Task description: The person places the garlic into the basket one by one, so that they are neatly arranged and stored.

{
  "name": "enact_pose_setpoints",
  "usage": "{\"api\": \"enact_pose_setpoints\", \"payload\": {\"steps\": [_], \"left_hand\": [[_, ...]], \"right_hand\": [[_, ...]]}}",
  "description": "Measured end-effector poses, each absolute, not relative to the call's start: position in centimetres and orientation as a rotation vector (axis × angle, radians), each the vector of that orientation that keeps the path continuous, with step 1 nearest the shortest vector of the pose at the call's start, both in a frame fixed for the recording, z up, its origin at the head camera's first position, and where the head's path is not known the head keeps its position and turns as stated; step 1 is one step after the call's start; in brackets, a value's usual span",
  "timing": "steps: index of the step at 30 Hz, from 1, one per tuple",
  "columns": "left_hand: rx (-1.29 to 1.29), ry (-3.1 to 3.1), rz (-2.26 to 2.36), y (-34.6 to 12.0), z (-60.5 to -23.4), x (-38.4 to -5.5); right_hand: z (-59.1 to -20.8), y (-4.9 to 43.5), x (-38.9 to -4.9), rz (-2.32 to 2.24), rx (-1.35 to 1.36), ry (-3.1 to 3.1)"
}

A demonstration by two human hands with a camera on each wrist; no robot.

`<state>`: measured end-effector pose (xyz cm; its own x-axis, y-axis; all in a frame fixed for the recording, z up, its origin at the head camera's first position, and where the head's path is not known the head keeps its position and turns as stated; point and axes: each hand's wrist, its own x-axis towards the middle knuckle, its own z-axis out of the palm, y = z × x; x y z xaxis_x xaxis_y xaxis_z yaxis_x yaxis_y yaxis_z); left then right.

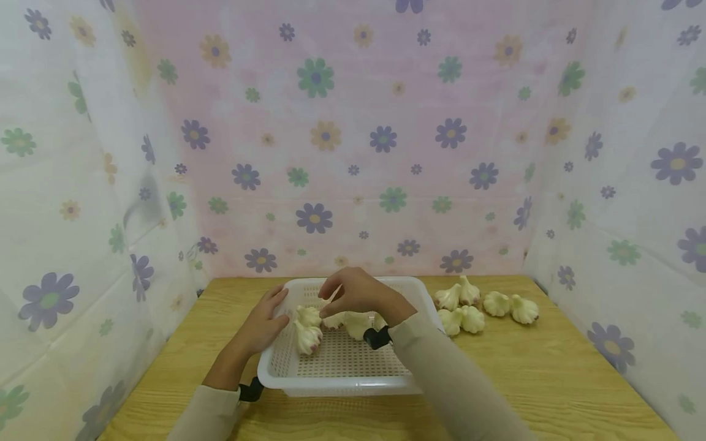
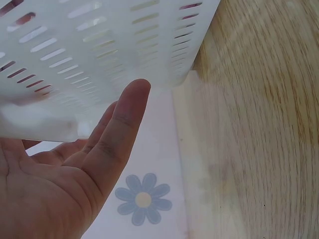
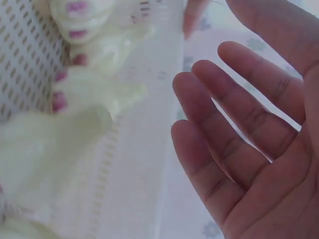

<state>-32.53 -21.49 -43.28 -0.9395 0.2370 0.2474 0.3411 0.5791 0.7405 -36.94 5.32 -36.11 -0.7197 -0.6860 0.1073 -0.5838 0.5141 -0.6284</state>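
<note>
White plastic, a perforated basket [image 1: 342,383] holds garlic bulbs [image 1: 307,339] just below the right hand's [image 1: 358,291] fingers, released and slightly bent. The left hand [image 1: 263,323] rests extended fingers against the basket's side. Right of the right fingers, outside the basket, loose garlic bulbs [image 1: 472,320] lie on a wood-grain tabletop [image 1: 551,380].

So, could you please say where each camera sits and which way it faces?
Head: on the head, facing forward and down at the basket and garlic; left hand, right hand and sleeves show.
Left wrist: on that wrist, facing the basket's outer side and table; left hand shows.
Right wrist: on that wrist, facing garlic in the basket; right hand and a left fingertip show.
Head and right wrist share the garlic.
</note>
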Motion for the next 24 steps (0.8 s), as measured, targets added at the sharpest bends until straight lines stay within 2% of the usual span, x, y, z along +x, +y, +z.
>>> {"api": "enact_pose_setpoints", "payload": {"steps": [24], "left_hand": [[-0.470, -2.687, -1.283, -21.3, -43.2, -32.3]], "right_hand": [[-33.3, 17.1, -34.5, -1.072, -1.007, 2.787]]}}
